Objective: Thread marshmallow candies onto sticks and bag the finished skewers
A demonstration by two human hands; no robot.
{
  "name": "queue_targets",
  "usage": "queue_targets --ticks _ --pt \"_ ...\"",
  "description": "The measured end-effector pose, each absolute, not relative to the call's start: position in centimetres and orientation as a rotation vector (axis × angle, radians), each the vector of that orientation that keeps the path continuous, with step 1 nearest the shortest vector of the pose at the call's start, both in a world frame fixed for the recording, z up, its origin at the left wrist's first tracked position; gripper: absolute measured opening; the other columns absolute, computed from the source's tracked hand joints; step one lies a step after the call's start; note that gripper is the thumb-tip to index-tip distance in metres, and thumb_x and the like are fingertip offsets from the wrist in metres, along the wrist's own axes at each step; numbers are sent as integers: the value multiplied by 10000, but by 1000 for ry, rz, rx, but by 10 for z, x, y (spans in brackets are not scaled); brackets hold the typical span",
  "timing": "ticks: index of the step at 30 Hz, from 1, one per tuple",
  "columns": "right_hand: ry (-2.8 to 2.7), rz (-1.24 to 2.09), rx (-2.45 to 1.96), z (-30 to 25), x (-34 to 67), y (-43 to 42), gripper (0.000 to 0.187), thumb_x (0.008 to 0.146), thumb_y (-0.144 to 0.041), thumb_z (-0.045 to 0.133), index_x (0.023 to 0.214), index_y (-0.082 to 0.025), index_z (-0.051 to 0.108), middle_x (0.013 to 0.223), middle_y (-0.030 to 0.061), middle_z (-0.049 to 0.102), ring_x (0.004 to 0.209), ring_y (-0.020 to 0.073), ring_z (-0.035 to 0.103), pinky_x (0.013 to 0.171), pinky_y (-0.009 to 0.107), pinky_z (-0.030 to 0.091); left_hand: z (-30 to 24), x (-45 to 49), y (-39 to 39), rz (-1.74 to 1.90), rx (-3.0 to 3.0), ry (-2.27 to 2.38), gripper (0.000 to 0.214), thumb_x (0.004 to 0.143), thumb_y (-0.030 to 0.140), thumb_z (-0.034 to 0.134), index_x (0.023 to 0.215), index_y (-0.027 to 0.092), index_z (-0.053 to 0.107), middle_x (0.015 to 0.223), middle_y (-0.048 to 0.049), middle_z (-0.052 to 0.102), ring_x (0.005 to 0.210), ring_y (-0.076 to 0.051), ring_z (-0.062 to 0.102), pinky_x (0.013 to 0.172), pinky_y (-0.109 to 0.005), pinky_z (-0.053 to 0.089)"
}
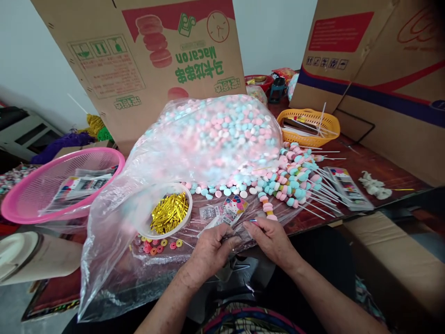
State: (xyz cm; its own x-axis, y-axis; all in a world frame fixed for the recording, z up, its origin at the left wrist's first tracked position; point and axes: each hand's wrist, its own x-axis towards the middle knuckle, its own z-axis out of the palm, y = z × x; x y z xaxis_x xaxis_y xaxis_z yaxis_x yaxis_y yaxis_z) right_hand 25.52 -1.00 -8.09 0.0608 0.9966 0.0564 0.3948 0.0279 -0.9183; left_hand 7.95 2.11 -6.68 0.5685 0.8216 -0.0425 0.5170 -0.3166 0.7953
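Observation:
My left hand and my right hand meet at the table's near edge, both with fingers pinched on a small clear printed bag that holds a skewer of pink, orange and blue marshmallow candies. Behind them lies a big clear plastic bag full of pink, blue and white marshmallows. A pile of finished candy skewers lies to the right. A white bowl of gold twist ties sits left of my hands, with several ring candies beside it.
A pink basket with printed bags stands at the left, a yellow basket with sticks at the back right. Two cardboard boxes stand behind. A stack of printed bags lies on the right of the table.

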Motion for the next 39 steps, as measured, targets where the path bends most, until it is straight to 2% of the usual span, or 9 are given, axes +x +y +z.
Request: queue_targets --ticks 4,9,18,21,26,29,32,34,39 --pt "-1310 1122 -1471 -73 260 3 448 849 -513 406 534 -199 351 515 -42 335 507 97 321 479 233 270 -66 73 27 489 2183 1085 315 905 296 409 636 169 512 587 27 481 580 -103 429 577 -220 315" --pt "-1371 1324 -1287 -70 265 10 313 766 -471 565 675 -180 492 638 -31 431 605 108 395 541 220 325 -66 66 31 486 2180 970 317 927 299 375 675 169 518 648 19 507 631 -101 462 607 -207 350" --pt "-1229 935 -1471 -75 244 9 483 811 -475 501 491 -212 251 497 -54 235 494 88 249 466 249 224 -71 67 24 454 2416 1079 337 929 295 336 708 174 558 667 -26 579 651 -148 512 638 -265 399" --pt "-1228 891 -1476 -74 242 9 504 820 -503 485 478 -213 256 479 -46 252 484 95 261 465 258 240 -69 74 19 655 2243 1183 309 920 267 361 708 176 568 744 -47 610 751 -160 545 718 -273 427" --pt "-995 871 -1522 -73 260 14 520 852 -562 417 476 -212 336 438 -39 336 451 102 330 447 251 302 -70 74 12 792 1977 1322 254 908 284 381 758 185 561 668 -8 586 636 -138 535 610 -241 412" --pt "-936 937 -1504 -69 273 17 412 829 -557 458 721 -177 575 583 -9 534 509 113 456 491 242 388 -72 66 13 791 1981 1297 231 902 293 386 807 185 567 668 -4 589 622 -135 533 603 -239 404" --pt "-1114 1188 -1341 -62 267 18 553 714 -489 623 1165 -184 528 917 52 647 713 146 584 623 267 473 -72 62 14 778 1965 1253 248 902 306 385 794 184 572 656 2 575 610 -128 516 601 -234 399" --pt "-1230 1248 -1291 -59 254 19 600 668 -417 670 1199 -183 519 919 45 654 743 153 599 650 271 485 -72 63 14 763 1951 1203 265 902 324 392 780 181 579 645 7 563 601 -121 503 595 -228 396" --pt "-1191 940 -1507 -59 255 21 347 782 -382 561 1051 -167 600 673 -14 595 615 134 549 584 250 443 -77 59 13 813 1911 1064 216 874 331 482 802 171 608 682 9 608 617 -110 522 606 -216 421"
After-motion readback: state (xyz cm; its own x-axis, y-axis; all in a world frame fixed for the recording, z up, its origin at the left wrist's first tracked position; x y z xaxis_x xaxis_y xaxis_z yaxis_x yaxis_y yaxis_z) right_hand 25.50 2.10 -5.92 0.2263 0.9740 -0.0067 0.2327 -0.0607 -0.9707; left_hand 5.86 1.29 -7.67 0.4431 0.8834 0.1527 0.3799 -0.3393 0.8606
